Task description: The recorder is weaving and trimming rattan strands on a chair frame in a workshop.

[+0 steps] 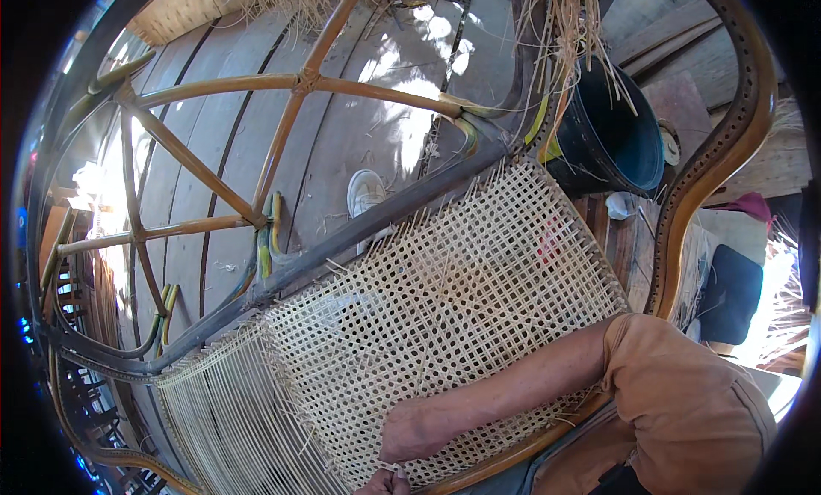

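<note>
Right hand presses on cane webbing, grip unclear; dark bucket holds straw strands

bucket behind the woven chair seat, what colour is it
The bucket is black outside with a dark bluish inside; the head view shows it at upper right.

Hard daylight, dappled: blown-out patches on the plank floor and at the right edge, deep shade elsewhere. Woven cane panel evenly lit, sharp. Heavy fisheye bending seen on the chair frame; black vignette at corners, blue fringing lower left. Slight softness toward the rim.
</note>
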{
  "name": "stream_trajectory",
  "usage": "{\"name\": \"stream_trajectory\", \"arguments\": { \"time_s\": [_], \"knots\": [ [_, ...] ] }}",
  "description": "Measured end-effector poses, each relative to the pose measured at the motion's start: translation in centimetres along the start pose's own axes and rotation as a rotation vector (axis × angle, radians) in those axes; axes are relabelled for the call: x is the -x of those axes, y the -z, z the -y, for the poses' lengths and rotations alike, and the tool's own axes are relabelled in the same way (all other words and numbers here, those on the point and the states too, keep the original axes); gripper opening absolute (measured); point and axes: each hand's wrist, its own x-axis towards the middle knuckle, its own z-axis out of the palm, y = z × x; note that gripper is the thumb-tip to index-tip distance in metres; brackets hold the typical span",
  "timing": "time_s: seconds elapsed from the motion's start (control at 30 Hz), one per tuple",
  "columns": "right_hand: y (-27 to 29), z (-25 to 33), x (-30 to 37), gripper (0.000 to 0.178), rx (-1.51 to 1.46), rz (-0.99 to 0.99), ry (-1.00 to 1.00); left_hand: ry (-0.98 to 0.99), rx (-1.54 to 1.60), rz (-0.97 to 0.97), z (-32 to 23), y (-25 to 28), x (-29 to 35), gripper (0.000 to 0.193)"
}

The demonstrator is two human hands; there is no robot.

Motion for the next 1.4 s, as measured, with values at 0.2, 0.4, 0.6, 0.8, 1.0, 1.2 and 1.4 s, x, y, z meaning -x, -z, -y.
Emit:
{"name": "stream_trajectory", "arguments": {
  "time_s": [0.2, 0.4, 0.6, 0.8, 1.0, 1.2, 1.4],
  "knots": [
    [-0.4, 0.5, 0.5, 0.005, -0.018, -0.057, 0.025, 0.068, 0.075, 0.111, 0.5, -0.2, 0.4, 0.027],
    [-1.3, 1.3, -0.3, 0.009, 0.021, -0.099, -0.005, 0.047, 0.076, 0.042, 0.4, -0.3, 0.9, 0.03],
    [4.4, 4.3, 7.3, 0.019, 0.339, -0.568, -0.196, -0.016, 0.136, -0.042, 1.4, 0.6, 4.1, 0.038],
    [5.3, 14.5, 32.2, 0.017, 0.353, -1.116, -0.689, 0.144, 0.343, -0.15, -1.5, 0.1, 6.8, 0.02],
    [-8.2, 18.7, 43.2, 0.024, 0.156, -0.926, -1.334, 0.09, 0.243, -0.061, -3.8, 1.5, 10.7, 0.025],
    [-25.5, 15.9, 48.1, 0.037, -0.051, -0.873, -1.7, 0.183, 0.282, 0.172, -0.5, 2.2, 10.5, 0.03],
    [-30.3, 12.4, 52.2, 0.028, -0.05, -1.233, -1.399, 0.191, 0.486, 0.174, 2.8, 1.1, 11.6, 0.026]
  ]
}}
